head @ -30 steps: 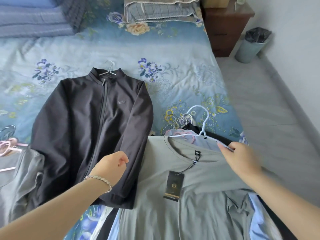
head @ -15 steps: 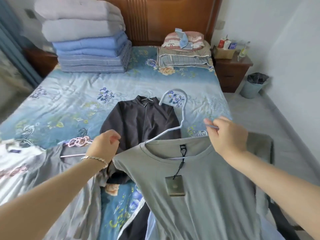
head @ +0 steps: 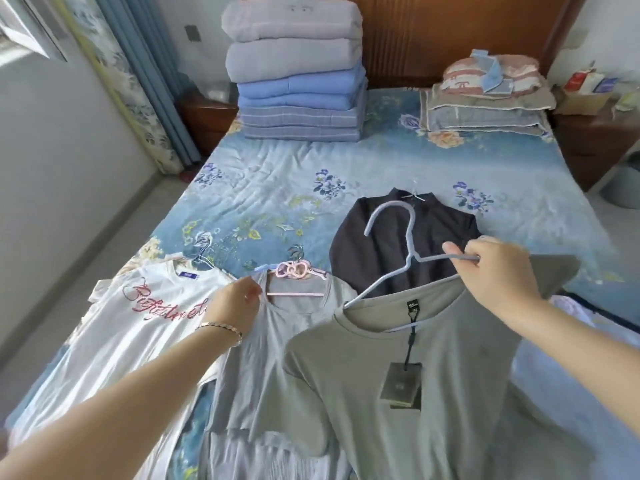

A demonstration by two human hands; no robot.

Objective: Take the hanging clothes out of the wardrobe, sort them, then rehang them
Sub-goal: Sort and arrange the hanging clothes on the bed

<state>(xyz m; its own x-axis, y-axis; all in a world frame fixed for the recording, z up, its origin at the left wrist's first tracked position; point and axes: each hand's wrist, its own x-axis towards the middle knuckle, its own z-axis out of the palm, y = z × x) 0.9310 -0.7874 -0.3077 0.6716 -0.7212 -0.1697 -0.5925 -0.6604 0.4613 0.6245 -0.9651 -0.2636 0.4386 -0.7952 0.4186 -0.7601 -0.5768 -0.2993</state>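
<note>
The right hand [head: 498,275] has its grip closed on the shoulder bar of a pale blue hanger [head: 412,237], arm stretched forward. It holds the grey-green T-shirt [head: 346,393] up over the bed [head: 277,188], in front of the dark jacket [head: 363,251]. The left hand [head: 235,306], fingers curled, sits at the shoulder of the grey top [head: 277,358] beside the white T-shirt [head: 138,323] — whether it grasps the cloth I cannot tell. This looks like the sorting step — next, I'd judge, the tee must be lowered flat among its like.
</note>
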